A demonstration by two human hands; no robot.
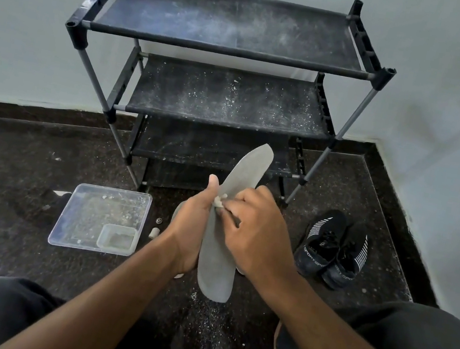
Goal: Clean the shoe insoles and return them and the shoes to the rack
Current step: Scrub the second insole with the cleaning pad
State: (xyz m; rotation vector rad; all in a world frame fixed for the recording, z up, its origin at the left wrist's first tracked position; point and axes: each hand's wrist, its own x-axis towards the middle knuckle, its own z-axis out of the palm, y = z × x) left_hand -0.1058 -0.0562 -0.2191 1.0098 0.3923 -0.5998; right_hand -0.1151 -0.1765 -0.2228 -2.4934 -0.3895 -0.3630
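A grey insole (pixel 250 165) stands almost upright in front of me, above the dark floor. My left hand (pixel 190 226) grips its middle from the left, thumb up along the edge. My right hand (pixel 255 231) pinches a small white wad (pixel 219 201) against the insole's face. A second pale insole (pixel 176 211) peeks out behind my left hand, mostly hidden. A pair of black sport shoes (pixel 332 249) sits on the floor to the right. The black shoe rack (pixel 224 93) stands against the wall, its dusty shelves bare.
A clear plastic tray (pixel 98 218) holding a small clear box (pixel 117 237) lies on the floor at left. Two tiny objects (pixel 155 227) lie beside it. White specks dust the floor below the insole. My knees frame the bottom of the view. Walls meet at right.
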